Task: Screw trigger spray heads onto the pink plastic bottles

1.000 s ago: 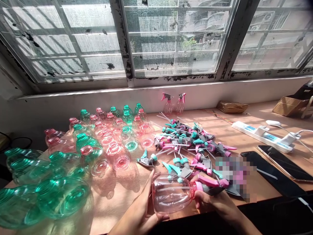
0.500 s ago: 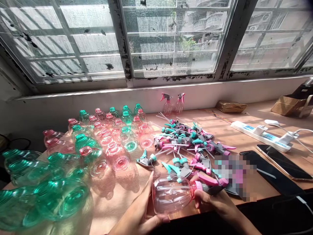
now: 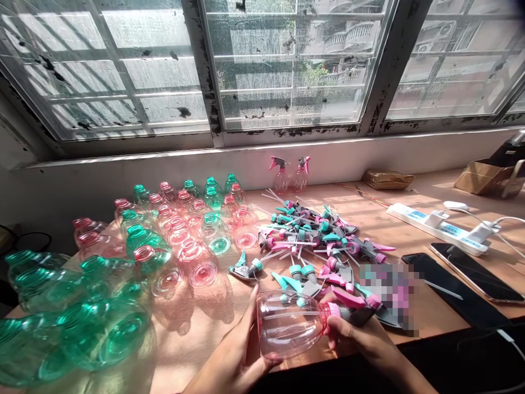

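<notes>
A clear pink plastic bottle (image 3: 287, 323) lies on its side between my hands at the near table edge. My left hand (image 3: 238, 355) cups the bottle's base, fingers wrapped round it. My right hand (image 3: 361, 339) is closed round the pink-and-grey trigger sprayer head (image 3: 353, 306) at the bottle's neck. Just beyond lies a pile of loose pink and teal sprayer heads (image 3: 315, 241) with thin dip tubes.
Several empty pink and green bottles (image 3: 164, 241) crowd the table's left half. Two assembled pink spray bottles (image 3: 291, 175) stand by the wall. A power strip (image 3: 438, 227), two phones (image 3: 476, 276), a brown packet (image 3: 388, 178) and a cardboard box (image 3: 486, 175) lie to the right.
The hands and the bottle have barely moved; my right hand has shifted its grip slightly on the sprayer head at the neck.
</notes>
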Action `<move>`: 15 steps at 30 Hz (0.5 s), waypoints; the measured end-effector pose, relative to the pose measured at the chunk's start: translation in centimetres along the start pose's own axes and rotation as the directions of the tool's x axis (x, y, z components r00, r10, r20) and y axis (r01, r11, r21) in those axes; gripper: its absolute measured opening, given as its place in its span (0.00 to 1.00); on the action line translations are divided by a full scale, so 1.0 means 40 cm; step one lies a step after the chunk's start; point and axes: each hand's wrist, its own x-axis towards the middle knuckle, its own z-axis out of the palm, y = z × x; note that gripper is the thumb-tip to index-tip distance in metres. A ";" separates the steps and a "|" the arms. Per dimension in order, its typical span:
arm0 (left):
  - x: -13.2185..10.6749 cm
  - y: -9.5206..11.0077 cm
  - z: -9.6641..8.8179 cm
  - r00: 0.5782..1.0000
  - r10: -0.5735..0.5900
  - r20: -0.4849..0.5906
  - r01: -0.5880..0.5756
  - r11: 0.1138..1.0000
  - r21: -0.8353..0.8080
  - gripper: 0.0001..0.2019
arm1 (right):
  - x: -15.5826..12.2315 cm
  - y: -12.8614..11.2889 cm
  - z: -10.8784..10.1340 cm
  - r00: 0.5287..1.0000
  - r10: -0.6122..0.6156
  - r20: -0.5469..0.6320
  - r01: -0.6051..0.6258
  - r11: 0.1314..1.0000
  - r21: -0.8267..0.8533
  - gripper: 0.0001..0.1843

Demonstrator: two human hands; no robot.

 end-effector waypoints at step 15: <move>0.008 -0.006 -0.009 0.998 0.053 0.042 -0.047 0.988 -0.145 0.53 | 0.003 0.017 -0.008 0.997 0.071 0.015 -0.072 0.996 0.057 0.25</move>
